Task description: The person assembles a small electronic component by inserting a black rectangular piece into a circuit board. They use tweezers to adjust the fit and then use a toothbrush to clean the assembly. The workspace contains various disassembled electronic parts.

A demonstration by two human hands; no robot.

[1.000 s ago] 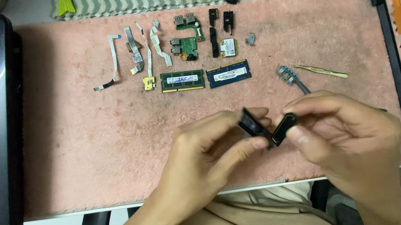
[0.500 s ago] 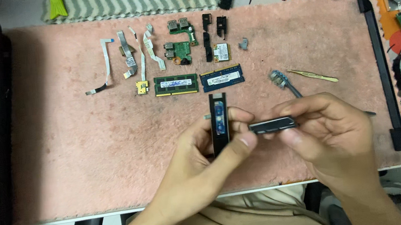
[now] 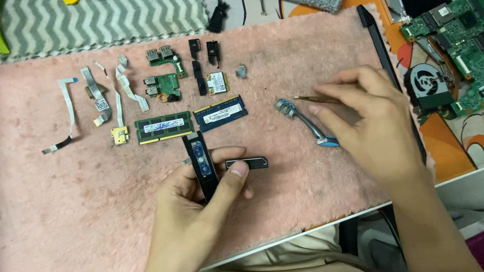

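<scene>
- Since half a second ago, the right hand (image 3: pixel 366 123) has let go of the small black strip (image 3: pixel 247 163), which now lies on the pink mat (image 3: pixel 54 233), and has moved right toward the toothbrush (image 3: pixel 306 123) and tweezers (image 3: pixel 316 99).
- The right hand hovers palm-down, fingers loosely spread, gripping nothing.
- The left hand (image 3: pixel 193 216) pinches the black speaker module (image 3: pixel 201 165) upright between thumb and fingers.
- Two memory sticks (image 3: pixel 192 121), each bearing a white label, lie just above; green circuit boards (image 3: pixel 165 78) and ribbon cables (image 3: pixel 94 100) line the mat's far part.
</scene>
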